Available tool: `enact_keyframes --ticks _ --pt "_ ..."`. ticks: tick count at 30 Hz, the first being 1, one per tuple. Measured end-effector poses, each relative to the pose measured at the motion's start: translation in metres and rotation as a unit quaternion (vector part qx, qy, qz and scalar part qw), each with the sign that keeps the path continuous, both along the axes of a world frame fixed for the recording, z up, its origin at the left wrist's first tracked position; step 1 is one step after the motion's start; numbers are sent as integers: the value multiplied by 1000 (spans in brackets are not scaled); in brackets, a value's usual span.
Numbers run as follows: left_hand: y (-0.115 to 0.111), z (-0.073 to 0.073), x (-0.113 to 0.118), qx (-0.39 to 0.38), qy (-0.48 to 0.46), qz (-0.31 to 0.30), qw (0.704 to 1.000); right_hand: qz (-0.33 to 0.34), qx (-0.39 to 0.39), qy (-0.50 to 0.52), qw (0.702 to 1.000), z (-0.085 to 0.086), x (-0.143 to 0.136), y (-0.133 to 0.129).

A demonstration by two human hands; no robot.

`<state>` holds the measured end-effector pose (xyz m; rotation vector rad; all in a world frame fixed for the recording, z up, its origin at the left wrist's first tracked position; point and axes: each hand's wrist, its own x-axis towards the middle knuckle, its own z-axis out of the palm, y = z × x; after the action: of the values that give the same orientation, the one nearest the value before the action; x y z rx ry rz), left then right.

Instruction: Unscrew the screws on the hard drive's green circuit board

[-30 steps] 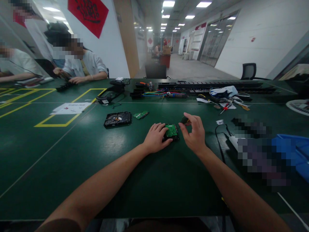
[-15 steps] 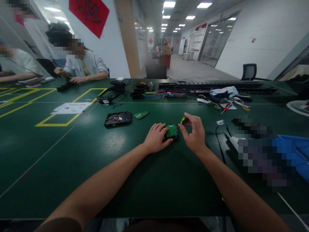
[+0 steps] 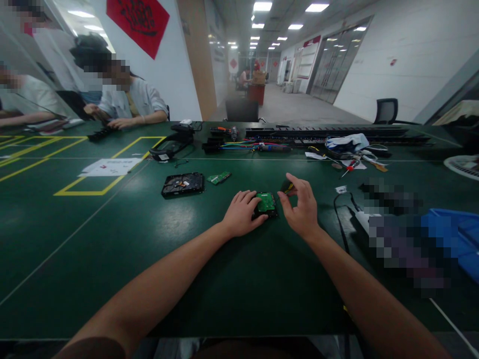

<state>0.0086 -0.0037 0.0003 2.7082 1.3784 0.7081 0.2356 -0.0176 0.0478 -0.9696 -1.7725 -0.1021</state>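
Note:
A hard drive point(image 3: 266, 202) with a green circuit board on its upper side lies on the table in front of me. My left hand point(image 3: 243, 213) grips its left part, fingers across the top and thumb along the near edge. Just right of the drive, my right hand point(image 3: 300, 204) pinches the black and yellow handle of a screwdriver point(image 3: 287, 187) between thumb and fingers. The screwdriver's tip is too small to make out. To the left lie a second, black hard drive point(image 3: 183, 185) and a loose green circuit board point(image 3: 219, 178).
Coloured cables point(image 3: 243, 146), a red-handled screwdriver point(image 3: 351, 168) and a plastic bag point(image 3: 348, 142) lie toward the back. A blue bin point(image 3: 454, 234) stands at right, near a black strap point(image 3: 339, 219). White paper point(image 3: 112, 167) lies at left. A person point(image 3: 129, 102) sits across the table.
The screwdriver handle has turned between my right fingers, and its yellow mark now faces another way. My left hand and the hard drive have stayed in place.

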Motion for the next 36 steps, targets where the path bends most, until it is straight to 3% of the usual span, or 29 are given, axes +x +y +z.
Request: enact_keyframes --ticks 7,15,24,31,36 --pt "0 1 -1 -2 -2 3 1000 18 -19 6 1000 -7 1 2" --pt "-1 2 0 -1 -2 2 1000 -7 -10 -1 1000 -2 2 2" --pt "1 -2 -1 3 -2 4 1000 33 -18 10 999 -1 -1 -1" --pt "0 0 -1 -1 -4 -3 1000 -3 7 4 1000 4 0 -1" --pt "0 -1 -1 1 -2 4 1000 36 -16 19 999 -3 0 1"
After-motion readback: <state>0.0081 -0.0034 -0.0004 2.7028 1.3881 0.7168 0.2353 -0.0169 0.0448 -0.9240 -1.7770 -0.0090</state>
